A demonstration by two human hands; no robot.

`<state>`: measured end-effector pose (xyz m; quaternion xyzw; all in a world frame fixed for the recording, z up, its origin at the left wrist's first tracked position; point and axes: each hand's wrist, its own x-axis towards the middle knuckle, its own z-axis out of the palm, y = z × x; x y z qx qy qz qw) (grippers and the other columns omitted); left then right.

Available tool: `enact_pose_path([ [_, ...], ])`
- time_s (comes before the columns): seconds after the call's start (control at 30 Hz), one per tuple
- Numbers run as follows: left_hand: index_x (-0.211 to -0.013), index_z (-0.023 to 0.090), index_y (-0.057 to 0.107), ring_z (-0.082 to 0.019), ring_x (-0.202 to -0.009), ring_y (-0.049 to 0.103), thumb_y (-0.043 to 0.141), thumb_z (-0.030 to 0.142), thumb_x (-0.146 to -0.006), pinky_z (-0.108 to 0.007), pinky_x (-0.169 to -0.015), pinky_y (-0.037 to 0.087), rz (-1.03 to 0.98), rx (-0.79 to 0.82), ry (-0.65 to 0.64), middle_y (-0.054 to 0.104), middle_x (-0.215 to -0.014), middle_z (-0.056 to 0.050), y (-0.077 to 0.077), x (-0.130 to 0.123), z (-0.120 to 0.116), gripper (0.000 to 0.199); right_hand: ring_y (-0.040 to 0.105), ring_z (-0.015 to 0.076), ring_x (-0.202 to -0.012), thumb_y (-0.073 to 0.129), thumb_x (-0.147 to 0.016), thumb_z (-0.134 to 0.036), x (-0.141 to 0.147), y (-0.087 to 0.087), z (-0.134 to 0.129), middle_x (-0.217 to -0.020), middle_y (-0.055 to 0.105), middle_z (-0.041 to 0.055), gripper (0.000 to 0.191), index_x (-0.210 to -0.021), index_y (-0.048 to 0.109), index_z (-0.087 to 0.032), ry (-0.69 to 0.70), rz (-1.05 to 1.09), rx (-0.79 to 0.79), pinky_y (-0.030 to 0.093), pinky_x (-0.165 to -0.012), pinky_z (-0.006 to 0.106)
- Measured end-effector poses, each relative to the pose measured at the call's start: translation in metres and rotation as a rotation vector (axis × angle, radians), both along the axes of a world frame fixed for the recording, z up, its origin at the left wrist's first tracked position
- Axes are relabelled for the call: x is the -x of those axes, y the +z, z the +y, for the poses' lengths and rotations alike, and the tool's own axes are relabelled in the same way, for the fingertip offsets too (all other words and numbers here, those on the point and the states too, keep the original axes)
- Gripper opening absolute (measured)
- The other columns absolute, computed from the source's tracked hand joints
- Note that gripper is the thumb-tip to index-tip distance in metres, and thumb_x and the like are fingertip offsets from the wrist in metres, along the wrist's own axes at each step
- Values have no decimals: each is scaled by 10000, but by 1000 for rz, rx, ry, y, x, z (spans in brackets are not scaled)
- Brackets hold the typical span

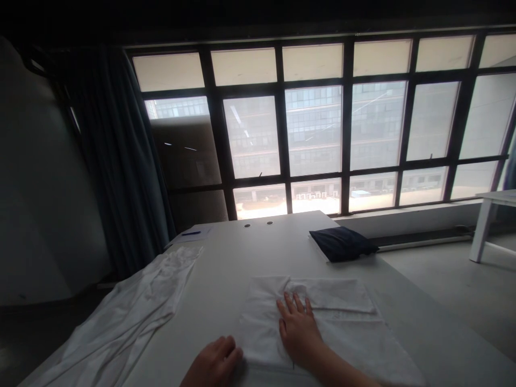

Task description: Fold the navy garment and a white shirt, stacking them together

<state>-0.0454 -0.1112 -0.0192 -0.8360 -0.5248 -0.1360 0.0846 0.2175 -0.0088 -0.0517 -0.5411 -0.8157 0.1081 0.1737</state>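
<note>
Evidently, white cloth point(338, 330) lies folded crosswise.

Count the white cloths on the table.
2: a rumpled white cloth on the left side of the table, and a folded white cloth under the right hand. More may be hidden among the folds.

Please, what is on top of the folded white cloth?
The right hand rests palm down on the white cloth. The part of the cloth directly beneath it is covered and cannot be seen.
</note>
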Motion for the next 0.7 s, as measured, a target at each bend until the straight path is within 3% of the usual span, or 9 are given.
enact_pose_path([
  [0.13,-967,296,677,-173,-855,661,579,41,-837,-242,-794,506,91,121,59,694,-945,-13,3,-5,2,303,150,309,-1535,394,-991,-432,0,2,-1,-1654,267,36,551,-1535,394,-347,1,-15,12,-14,-1210,580],
  [0.43,-1116,290,679,-149,-998,657,458,-32,-821,-216,-902,475,96,330,227,679,-1094,-28,29,-21,-1,489,143,310,-1536,392,-995,-465,1,6,-2,-1657,262,41,557,-1537,389,-342,-7,-29,18,-15,-1212,573],
  [0.7,-1044,247,697,-170,-946,667,397,-73,-762,-240,-876,485,99,350,298,684,-1053,-53,22,-22,3,521,53,372,-1537,361,-977,-642,-6,13,-8,-1671,191,64,670,-1566,330,-325,81,-28,40,-72,-1185,644],
])
